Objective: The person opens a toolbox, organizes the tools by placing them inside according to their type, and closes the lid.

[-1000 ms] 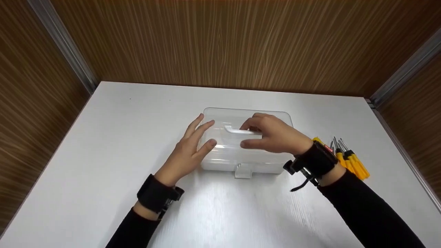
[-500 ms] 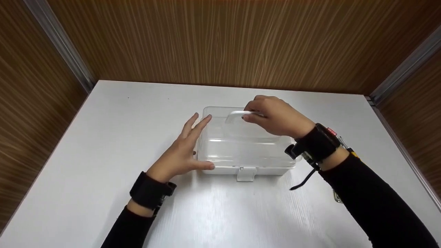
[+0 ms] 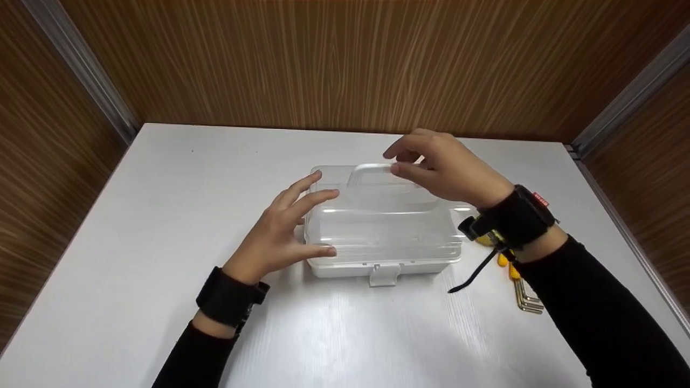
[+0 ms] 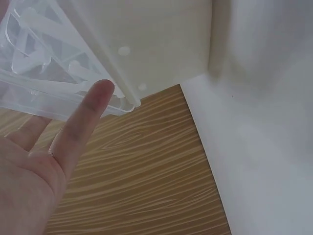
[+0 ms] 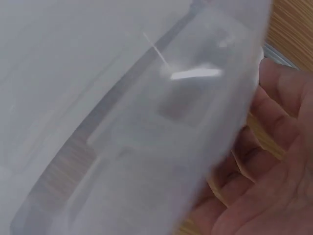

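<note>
A clear plastic box (image 3: 377, 237) sits mid-table with its front latch (image 3: 383, 275) hanging loose. Its lid is tilted up at the front. My right hand (image 3: 394, 161) pinches the right end of the white handle (image 3: 369, 171) on the raised lid. In the right wrist view the clear lid (image 5: 122, 122) fills the frame, with curled fingers (image 5: 264, 161) behind it. My left hand (image 3: 304, 223) has its fingers spread straight against the box's left end, thumb at the front corner. The left wrist view shows one finger (image 4: 83, 117) touching the box's rim (image 4: 44, 63).
Yellow screwdrivers (image 3: 501, 258) lie right of the box, mostly hidden by my right wrist. Metal hex keys (image 3: 525, 299) lie just in front of them. Wooden walls close in the white table (image 3: 161, 215) on the left, back and right.
My right hand took the handle and raised the lid upward and back. My left hand slid from the lid's top to the box's left end.
</note>
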